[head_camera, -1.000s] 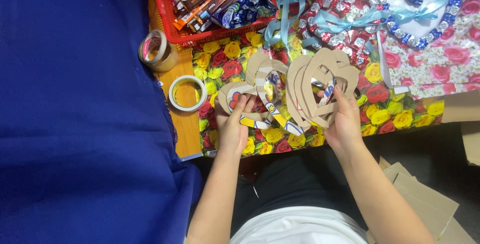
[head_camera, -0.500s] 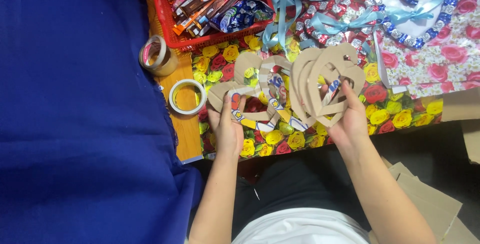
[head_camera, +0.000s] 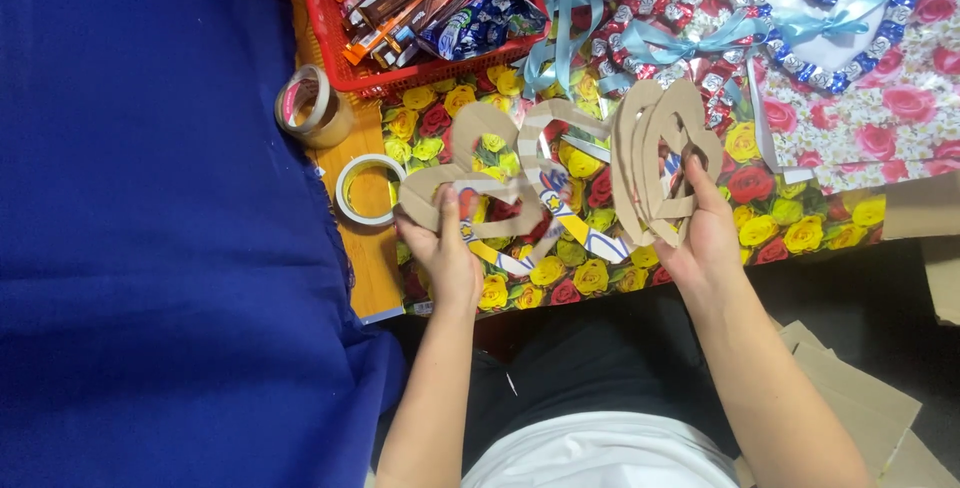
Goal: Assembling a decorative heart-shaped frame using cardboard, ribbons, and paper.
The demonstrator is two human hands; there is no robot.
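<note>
Red basket at top, packed with snack bars and blue wrapped sweets. Just below its left corner: tape roll standing on edge. Below that, second tape roll lying flat on wooden counter. Right of basket: light blue ribbon, then candy-trimmed heart on rose paper. Left of basket: blue cloth. Far below basket, at right: cardboard scraps on floor.

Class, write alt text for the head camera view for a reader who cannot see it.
A person's left hand and right hand hold brown cardboard heart cutouts over a rose-patterned table cover. A red basket of snacks and two tape rolls lie beside a blue cloth.
</note>
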